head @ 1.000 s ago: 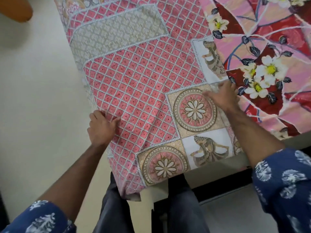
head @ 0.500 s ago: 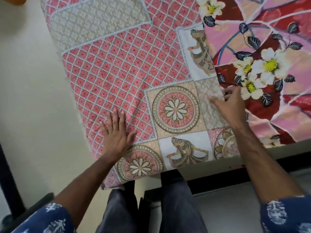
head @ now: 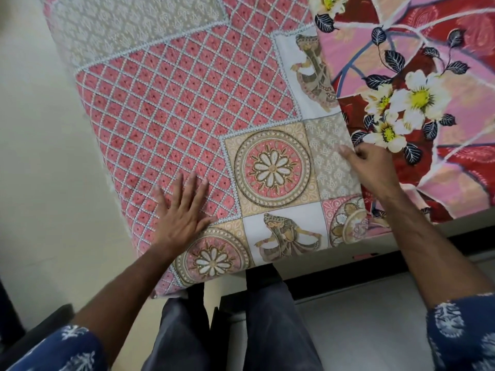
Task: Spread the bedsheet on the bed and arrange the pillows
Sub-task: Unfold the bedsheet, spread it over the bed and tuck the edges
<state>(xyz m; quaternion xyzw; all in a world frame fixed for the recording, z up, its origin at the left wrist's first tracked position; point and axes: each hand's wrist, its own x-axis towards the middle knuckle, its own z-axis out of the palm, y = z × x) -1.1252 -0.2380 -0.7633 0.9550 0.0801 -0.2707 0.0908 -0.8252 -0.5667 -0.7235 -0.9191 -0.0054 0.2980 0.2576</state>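
Note:
A patchwork bedsheet point(head: 171, 116) with a pink lattice, round flower medallions and dancer panels lies folded over the near left corner of the bed. Its lower corner hangs past the mattress edge. My left hand point(head: 183, 214) lies flat on the pink lattice with fingers spread. My right hand point(head: 371, 170) pinches the sheet's right edge on the beige panel. Right of that edge the bed shows a pink and red floral cover point(head: 428, 89) with white flowers. No pillow is in view.
The dark bed frame point(head: 348, 279) runs along the near side below the mattress. My legs in grey trousers point(head: 267, 330) stand against it. Pale floor point(head: 40, 156) lies to the left, with a dark object point(head: 32, 336) at the lower left.
My left hand went from gripping the sheet's left side to lying flat on top, further right. My right hand's fingers have curled onto the sheet's right edge, which now lies further right.

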